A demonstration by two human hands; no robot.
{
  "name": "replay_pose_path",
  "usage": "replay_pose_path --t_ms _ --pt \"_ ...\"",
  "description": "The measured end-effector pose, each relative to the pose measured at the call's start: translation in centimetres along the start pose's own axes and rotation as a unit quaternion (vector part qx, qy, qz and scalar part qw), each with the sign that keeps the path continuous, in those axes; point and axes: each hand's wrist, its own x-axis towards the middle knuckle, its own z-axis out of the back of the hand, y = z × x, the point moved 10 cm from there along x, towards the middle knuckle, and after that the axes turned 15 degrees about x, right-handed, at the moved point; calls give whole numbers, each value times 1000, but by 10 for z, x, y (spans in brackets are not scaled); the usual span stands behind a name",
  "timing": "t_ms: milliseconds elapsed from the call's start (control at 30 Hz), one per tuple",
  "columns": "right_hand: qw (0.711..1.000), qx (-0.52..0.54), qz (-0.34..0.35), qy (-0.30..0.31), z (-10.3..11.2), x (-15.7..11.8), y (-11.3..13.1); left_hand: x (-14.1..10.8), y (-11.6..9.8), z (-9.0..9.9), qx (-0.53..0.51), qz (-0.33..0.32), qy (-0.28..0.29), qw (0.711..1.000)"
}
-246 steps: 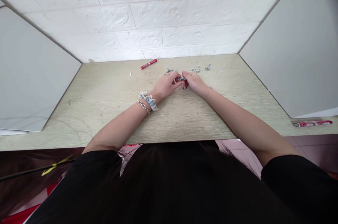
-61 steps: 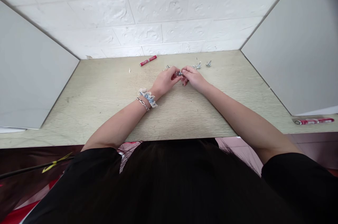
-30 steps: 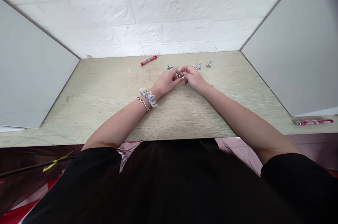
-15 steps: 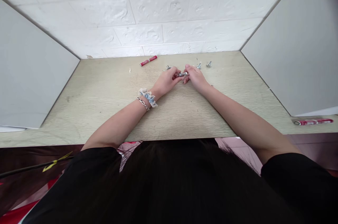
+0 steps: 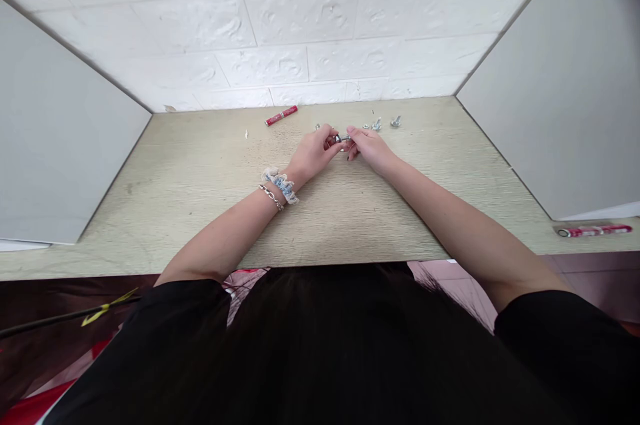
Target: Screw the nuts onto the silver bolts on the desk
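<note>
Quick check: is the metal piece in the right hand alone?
No, the left hand grips one end of the metal piece, with the right hand at the other.

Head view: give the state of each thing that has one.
Metal fastener: held, partly hidden
Left hand: closed on it
Right hand: pinching its end
Rightmost fastener: loose, unheld
Far red cylinder: lying on its side
Near red cylinder: lying on its side
White scrap: lying loose
Scrunchie: worn
Chain bracelet: worn
</note>
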Motion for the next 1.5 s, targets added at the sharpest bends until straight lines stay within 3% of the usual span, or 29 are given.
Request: replay_pose_path --t_ms 400,967,1100,1267,1367,1500 --pt "1000 -1 12 20 -4 -2 4 0 3 3 5 27 -1 1000" --pt "999 12 8 37 -9 -3 4 1 4 2 1 8 -10 1000" --pt "994 -84 66 21 -4 -2 6 1 3 3 0 6 -13 1000" --pt "928 -314 198 29 -15 -12 24 1 2 3 -1 3 -11 1000" --pt "907 -370 198 32 -17 -12 24 1 1 2 -3 0 -7 1000" --pt "905 -382 188 24 -15 -9 23 0 1 1 0 -5 -7 1000"
